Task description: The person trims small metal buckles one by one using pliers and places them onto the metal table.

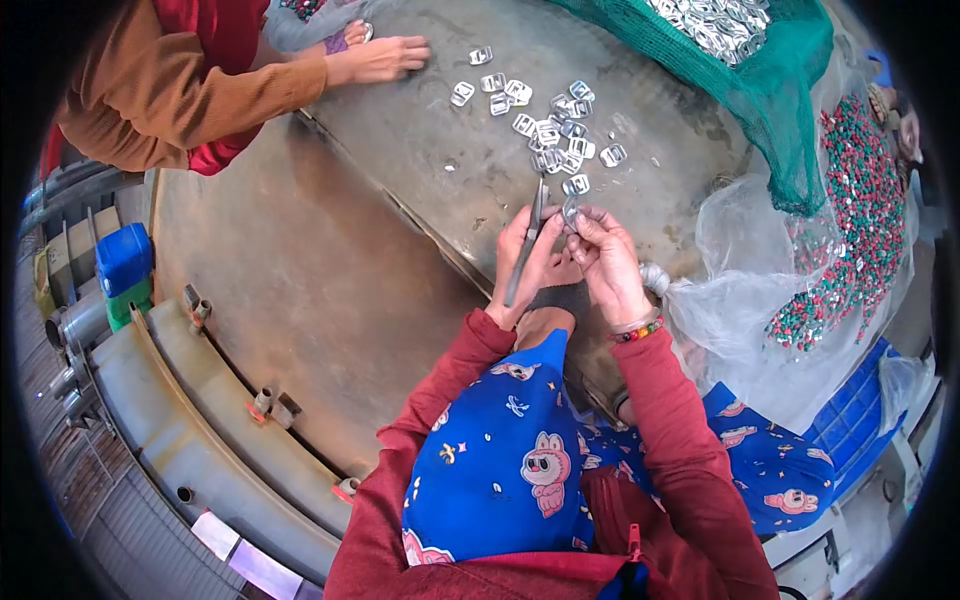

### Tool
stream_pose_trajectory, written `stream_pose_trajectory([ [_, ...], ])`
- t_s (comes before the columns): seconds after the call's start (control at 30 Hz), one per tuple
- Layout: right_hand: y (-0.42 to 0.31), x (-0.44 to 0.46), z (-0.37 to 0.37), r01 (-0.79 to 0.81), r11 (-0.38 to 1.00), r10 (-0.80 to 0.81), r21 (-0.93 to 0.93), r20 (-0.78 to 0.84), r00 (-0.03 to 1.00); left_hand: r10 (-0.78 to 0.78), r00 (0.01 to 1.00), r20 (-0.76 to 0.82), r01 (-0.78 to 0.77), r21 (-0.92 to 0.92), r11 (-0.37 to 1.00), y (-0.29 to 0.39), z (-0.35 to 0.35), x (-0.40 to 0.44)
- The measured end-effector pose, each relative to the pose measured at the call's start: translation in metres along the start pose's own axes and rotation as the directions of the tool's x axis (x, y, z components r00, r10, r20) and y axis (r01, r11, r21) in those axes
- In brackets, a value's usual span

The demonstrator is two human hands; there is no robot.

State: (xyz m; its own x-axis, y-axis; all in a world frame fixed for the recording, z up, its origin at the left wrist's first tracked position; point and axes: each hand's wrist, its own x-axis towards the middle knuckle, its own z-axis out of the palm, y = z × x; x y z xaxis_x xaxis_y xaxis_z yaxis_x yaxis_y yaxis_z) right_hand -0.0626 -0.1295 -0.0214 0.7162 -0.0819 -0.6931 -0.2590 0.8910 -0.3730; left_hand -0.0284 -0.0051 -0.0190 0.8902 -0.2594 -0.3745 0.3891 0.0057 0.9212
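The left hand (pixel 543 252) grips a slim tool (pixel 523 250) aslant, the right hand (pixel 606 260) beside it pinches one metal part (pixel 571 211), both just this side of the scattered metal pieces (pixel 547 132); green netting (pixel 776 130) lies right of that scatter, a co-worker's hand (pixel 385 60) left.

Brown-stained tabletop (pixel 290 310); grey ribbed floor (pixel 135 510), left.

From where I stood, the tabs (pixel 548 132) looked glossy metal, the hand tool (pixel 523 258) duller metal — the worktop (pixel 420 140) scuffed, the netting (pixel 768 115) coarse mesh, the sheeting (pixel 735 335) crinkled plastic.
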Motion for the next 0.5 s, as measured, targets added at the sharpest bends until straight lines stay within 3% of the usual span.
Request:
stream_pose_trajectory([
  [0.07,0.003,-0.003,0.006,0.042,0.999,-0.042,-0.002,-0.014,0.999,0.241,0.97,-0.033,-0.206,0.414,0.887,0.01,0.001,0.0],
  [0.17,0.006,-0.005,0.017,0.064,0.998,-0.064,-0.001,-0.014,0.998,0.297,0.953,-0.058,-0.25,0.403,0.881,0.026,0.005,0.002],
  [0.27,-0.004,-0.005,0.015,-0.007,0.993,0.019,-0.121,0.095,0.995,0.099,0.99,-0.102,-0.077,0.204,0.976,0.022,-0.002,0.003],
  [0.37,-0.018,-0.014,0.023,-0.108,0.959,0.161,-0.261,0.19,0.969,0.199,0.975,-0.097,-0.147,0.385,0.911,-0.001,-0.012,0.008],
  [0.43,-0.015,-0.028,0.044,-0.146,0.949,0.214,-0.278,0.229,0.95,0.082,0.989,-0.121,-0.057,0.196,0.979,-0.004,-0.015,0.007],
  [0.5,-0.007,-0.018,0.038,-0.066,0.981,0.099,-0.183,0.18,0.979,-0.053,0.994,-0.091,0.049,-0.046,0.998,0.001,-0.014,0.007],
])
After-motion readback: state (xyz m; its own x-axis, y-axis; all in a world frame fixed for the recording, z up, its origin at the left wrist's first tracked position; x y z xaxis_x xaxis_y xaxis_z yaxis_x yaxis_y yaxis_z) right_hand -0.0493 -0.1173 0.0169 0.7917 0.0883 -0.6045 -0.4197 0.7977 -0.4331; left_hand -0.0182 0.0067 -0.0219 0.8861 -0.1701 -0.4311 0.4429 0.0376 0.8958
